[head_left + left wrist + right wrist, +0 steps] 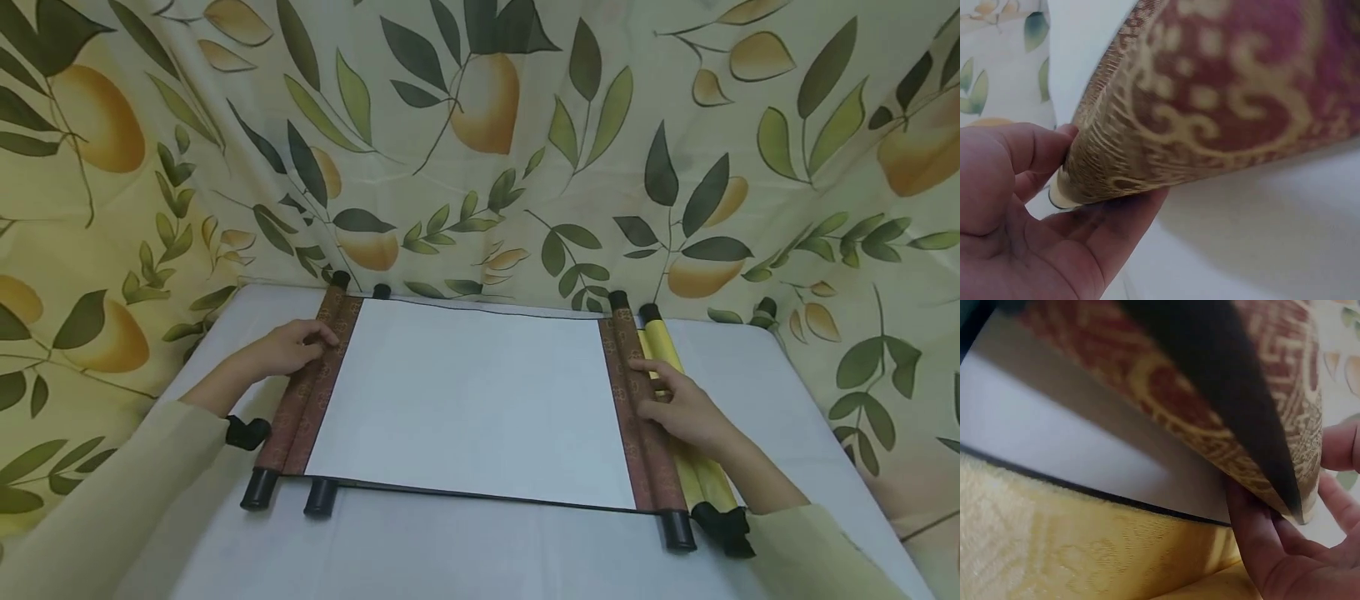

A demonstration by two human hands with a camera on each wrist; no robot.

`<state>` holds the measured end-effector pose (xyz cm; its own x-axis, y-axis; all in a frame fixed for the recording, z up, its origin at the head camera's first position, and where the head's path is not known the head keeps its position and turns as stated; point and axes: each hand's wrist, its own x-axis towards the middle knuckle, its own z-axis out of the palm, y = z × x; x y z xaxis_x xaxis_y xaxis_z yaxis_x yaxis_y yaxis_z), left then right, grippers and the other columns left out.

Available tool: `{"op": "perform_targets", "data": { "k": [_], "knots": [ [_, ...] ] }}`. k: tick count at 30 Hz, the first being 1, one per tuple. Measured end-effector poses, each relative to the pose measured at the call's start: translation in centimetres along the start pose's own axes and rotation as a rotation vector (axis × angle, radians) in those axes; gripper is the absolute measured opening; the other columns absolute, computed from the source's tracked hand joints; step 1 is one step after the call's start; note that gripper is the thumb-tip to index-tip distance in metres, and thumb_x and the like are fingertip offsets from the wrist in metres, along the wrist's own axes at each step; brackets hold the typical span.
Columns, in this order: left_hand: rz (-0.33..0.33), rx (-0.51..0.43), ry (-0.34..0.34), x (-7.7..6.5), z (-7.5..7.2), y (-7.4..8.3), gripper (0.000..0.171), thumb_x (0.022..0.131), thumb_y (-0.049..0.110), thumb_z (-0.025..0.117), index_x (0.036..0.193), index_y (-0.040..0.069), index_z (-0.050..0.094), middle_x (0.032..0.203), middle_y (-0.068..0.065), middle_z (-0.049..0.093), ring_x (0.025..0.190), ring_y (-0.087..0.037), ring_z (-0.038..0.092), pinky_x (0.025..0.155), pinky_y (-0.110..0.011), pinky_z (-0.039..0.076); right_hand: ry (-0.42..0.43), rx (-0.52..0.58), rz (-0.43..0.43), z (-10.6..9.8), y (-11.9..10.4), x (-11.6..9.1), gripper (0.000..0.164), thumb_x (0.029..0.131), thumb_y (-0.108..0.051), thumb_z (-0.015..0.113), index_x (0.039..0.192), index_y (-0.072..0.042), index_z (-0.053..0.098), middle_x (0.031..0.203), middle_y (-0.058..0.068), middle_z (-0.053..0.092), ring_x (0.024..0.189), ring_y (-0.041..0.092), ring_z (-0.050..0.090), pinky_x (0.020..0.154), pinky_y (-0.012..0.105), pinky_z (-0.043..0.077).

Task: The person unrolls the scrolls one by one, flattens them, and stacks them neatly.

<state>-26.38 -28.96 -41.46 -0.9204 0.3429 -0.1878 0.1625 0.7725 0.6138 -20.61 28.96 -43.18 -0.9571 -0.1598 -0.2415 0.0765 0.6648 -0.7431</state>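
Observation:
A hanging scroll lies partly unrolled across the table, its blank white paper (480,392) spread between two reddish-brown patterned rolls with black end knobs. My left hand (285,348) grips the left roll (281,442) in its upper half; in the left wrist view the thumb lies along its side and the fingers (1129,231) reach beneath. On the other side, my right hand (686,408) holds the right roll (663,471) around its middle, with fingers (1250,531) under the patterned cloth in the right wrist view. Yellow patterned cloth (660,337) shows beside and beneath that roll.
A white cloth (450,550) covers the table. Behind and at both sides hangs a curtain (480,192) printed with fruit and leaves. Another black knob (320,498) pokes out under the scroll's near left edge. A small dark object (765,310) stands at the far right corner.

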Motion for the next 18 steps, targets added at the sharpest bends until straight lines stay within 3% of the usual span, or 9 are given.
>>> {"op": "perform_targets", "data": {
  "k": [4,7,11,14,18],
  "knots": [
    [-0.015,0.04,0.007,0.1,0.8,-0.1,0.03,0.097,0.003,0.044,0.12,-0.002,0.063,0.134,-0.029,0.054,0.102,-0.034,0.052,0.079,-0.039,0.046,0.011,-0.129,-0.005,0.3,-0.1,0.2,0.067,0.09,-0.014,0.061,0.152,-0.013,0.036,0.135,0.03,0.047,0.106,0.04,0.06,0.064,0.035,0.056],
    [-0.02,0.072,0.016,0.0,1.3,-0.1,0.03,0.096,0.003,0.044,0.12,-0.003,0.062,0.135,-0.032,0.053,0.104,-0.035,0.053,0.082,-0.042,0.046,0.014,-0.218,-0.043,0.5,-0.2,0.5,0.065,0.088,-0.012,0.062,0.15,-0.01,0.041,0.126,0.029,0.053,0.09,0.033,0.062,0.058,0.032,0.052],
    [-0.041,0.139,0.034,-0.1,1.8,0.0,0.029,0.097,0.003,0.045,0.12,-0.002,0.062,0.133,-0.032,0.055,0.105,-0.037,0.057,0.082,-0.045,0.048,0.038,-0.358,-0.096,0.9,-0.6,1.0,0.061,0.085,-0.012,0.063,0.144,-0.006,0.05,0.109,0.023,0.056,0.075,0.024,0.053,0.051,0.031,0.045],
    [-0.052,0.165,0.066,0.0,2.3,-0.1,0.028,0.097,0.004,0.046,0.119,-0.002,0.063,0.131,-0.031,0.058,0.11,-0.043,0.059,0.085,-0.051,0.05,0.07,-0.458,-0.093,1.0,-0.7,1.3,0.059,0.084,-0.015,0.063,0.141,-0.006,0.054,0.103,0.022,0.054,0.078,0.026,0.051,0.051,0.03,0.043],
    [-0.052,0.133,0.088,0.2,3.0,-0.4,0.03,0.096,0.007,0.049,0.121,-0.001,0.063,0.132,-0.031,0.058,0.118,-0.046,0.056,0.093,-0.057,0.047,0.105,-0.514,-0.065,1.0,-0.3,1.1,0.057,0.086,-0.02,0.062,0.141,-0.006,0.054,0.117,0.033,0.051,0.087,0.035,0.054,0.052,0.03,0.046]
  ]
}}
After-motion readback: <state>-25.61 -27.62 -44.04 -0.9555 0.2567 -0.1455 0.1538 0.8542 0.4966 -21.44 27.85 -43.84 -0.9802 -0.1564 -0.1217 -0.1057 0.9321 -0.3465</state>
